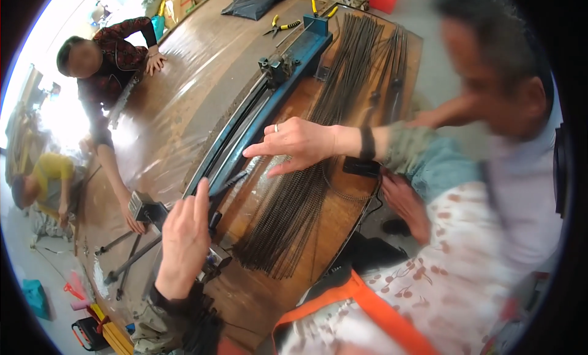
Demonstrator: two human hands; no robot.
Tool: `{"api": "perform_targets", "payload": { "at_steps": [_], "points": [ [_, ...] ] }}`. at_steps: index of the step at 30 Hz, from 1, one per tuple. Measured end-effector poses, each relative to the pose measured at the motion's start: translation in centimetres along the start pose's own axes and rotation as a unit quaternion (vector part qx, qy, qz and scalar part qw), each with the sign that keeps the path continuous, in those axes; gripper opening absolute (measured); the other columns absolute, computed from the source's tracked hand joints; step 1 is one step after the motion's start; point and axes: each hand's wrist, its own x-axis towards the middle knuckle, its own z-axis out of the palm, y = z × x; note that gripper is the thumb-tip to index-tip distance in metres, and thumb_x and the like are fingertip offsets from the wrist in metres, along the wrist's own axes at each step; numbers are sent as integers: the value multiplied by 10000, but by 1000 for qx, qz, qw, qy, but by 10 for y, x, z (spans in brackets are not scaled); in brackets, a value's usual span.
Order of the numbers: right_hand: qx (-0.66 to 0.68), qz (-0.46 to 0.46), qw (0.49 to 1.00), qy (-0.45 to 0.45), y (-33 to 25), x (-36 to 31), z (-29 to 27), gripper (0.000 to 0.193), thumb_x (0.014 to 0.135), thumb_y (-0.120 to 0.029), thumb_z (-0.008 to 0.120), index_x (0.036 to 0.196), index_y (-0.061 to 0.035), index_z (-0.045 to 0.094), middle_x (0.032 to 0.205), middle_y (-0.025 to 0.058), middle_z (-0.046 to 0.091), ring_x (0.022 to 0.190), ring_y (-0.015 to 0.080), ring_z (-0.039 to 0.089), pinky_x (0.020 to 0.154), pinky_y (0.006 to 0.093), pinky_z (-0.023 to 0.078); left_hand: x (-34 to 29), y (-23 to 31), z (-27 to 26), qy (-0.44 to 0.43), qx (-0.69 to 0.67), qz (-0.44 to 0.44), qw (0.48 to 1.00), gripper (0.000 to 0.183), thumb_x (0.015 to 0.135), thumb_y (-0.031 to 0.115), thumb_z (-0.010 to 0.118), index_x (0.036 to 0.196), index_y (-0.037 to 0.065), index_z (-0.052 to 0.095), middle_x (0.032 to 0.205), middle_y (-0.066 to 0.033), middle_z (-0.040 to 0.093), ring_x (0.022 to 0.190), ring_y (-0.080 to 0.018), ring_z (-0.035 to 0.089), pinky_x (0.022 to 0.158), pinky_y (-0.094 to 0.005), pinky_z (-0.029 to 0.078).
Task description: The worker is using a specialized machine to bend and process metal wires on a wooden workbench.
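My left hand (pixel 184 241) is over the near end of a long blue metal rail fixture (pixel 242 143), index finger stretched and the other fingers partly hidden. No held thing shows in it. My right hand (pixel 300 143), with a ring and a dark wristband, reaches in from the right above the rail. Its index finger and thumb are apart, with nothing visibly gripped. Just below those fingertips a thin coil spring (pixel 252 166) runs slantwise toward the left hand, its lower part dark. A large bundle of long dark coil springs (pixel 288 217) lies right of the rail, partly under my right arm.
The wooden table (pixel 202 67) bears yellow-handled pliers (pixel 282 26) and a black plastic bag (pixel 256 3). Across it, a person's hand (pixel 136 217) touches a metal block (pixel 147 207) beside dark rods. A co-worker leans in close on the right, another hand (pixel 407 202) near my arm.
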Motion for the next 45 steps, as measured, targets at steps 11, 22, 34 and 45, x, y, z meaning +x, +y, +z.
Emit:
{"api": "perform_targets", "payload": {
  "at_steps": [11,22,34,45],
  "points": [
    [78,126,986,76,19,10,34,270,923,-175,644,1178,-98,686,737,93,699,581,174,673,532,275,569,-34,-9,-25,60,108,-135,983,396,865,17,622,1252,97,614,757,-94,518,744,-270,573,624,-391,483],
    [136,-4,985,104,-63,86,97,404,870,-263,722,1239,-112,656,780,83,679,641,198,667,548,315,531,-110,-5,-25,64,132,-180,973,468,829,48,673,1270,201,653,741,-64,488,649,-242,531,578,-386,452],
    [187,228,953,-68,-17,108,113,206,991,-209,581,1107,-65,672,850,64,707,773,147,678,699,277,538,-261,-64,-115,240,196,-325,894,242,989,58,548,1207,-12,626,1120,-198,677,1014,-301,657,903,-341,482],
    [164,-5,983,-82,-68,206,213,227,885,-338,706,862,-117,752,803,-8,653,843,156,558,977,350,325,-335,-10,-92,134,111,-492,853,374,968,14,534,1330,90,591,1050,-190,661,888,-292,657,788,-319,497]
  ]
}}
